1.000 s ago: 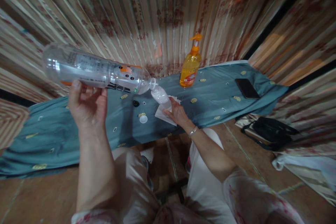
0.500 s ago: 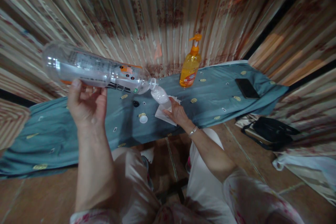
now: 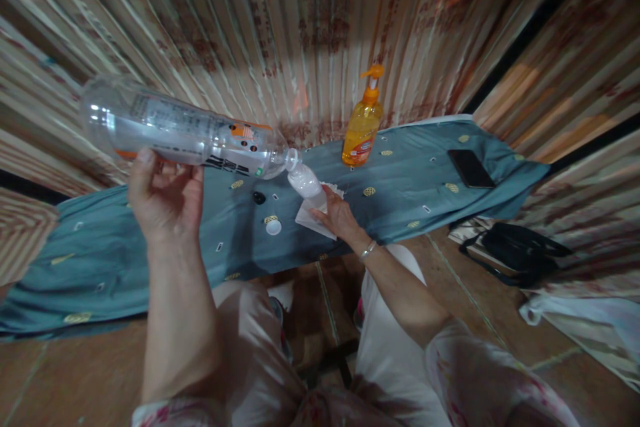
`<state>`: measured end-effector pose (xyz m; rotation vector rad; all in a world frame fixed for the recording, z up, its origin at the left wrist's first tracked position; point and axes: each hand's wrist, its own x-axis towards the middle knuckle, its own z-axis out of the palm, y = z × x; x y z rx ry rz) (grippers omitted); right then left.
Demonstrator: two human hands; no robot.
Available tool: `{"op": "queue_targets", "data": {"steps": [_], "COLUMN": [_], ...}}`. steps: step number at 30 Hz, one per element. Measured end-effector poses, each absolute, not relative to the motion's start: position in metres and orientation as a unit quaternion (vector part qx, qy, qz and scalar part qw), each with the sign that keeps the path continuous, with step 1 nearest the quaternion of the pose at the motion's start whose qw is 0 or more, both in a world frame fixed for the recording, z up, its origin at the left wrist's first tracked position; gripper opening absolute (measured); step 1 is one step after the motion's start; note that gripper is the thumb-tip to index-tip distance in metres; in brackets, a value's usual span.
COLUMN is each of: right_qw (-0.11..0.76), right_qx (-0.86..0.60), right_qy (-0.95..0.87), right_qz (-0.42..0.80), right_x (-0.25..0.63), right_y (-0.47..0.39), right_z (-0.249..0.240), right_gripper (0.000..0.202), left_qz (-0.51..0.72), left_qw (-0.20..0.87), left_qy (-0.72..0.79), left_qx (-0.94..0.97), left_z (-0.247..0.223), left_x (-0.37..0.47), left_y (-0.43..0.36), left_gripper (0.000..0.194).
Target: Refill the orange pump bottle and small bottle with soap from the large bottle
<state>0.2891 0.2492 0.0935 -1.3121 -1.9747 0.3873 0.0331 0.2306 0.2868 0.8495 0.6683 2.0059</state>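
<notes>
My left hand (image 3: 167,193) grips a large clear plastic bottle (image 3: 175,133) from below, tipped nearly level with its neck to the right. Its mouth meets the mouth of a small clear bottle (image 3: 305,181), which leans toward it. The fingers of my right hand (image 3: 337,213) are closed round the lower part of the small bottle. Under that hand lies a white tissue (image 3: 313,221). A white cap (image 3: 273,227) and a small black cap-like piece (image 3: 259,197) rest on the cloth to the left. I cannot make out how much liquid is in either bottle.
A green patterned cloth (image 3: 400,207) covers the narrow table. An orange pump bottle (image 3: 363,127) stands at the back, and a black phone (image 3: 470,169) lies on the right. A black bag (image 3: 515,250) sits on the floor. Striped curtains (image 3: 310,27) hang close behind.
Almost nothing differs. Both hands and both bottles keep their places, with the large bottle tilted perhaps very slightly more.
</notes>
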Motion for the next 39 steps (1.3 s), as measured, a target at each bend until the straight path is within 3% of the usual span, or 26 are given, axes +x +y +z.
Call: {"op": "queue_targets", "data": {"steps": [39], "right_qw": [0.343], "right_qx": [-0.53], "right_qy": [-0.762], "right_qz": [0.141], "right_x": [0.2857], "right_y": [0.2509], "right_z": [0.0907], "right_gripper": [0.072], "left_qz": [0.802], "left_qw": [0.407], "left_qy": [0.265], "left_qx": [0.347], "left_z": [0.296], "left_x": [0.0372], "left_y": [0.233], "left_gripper": [0.046]}}
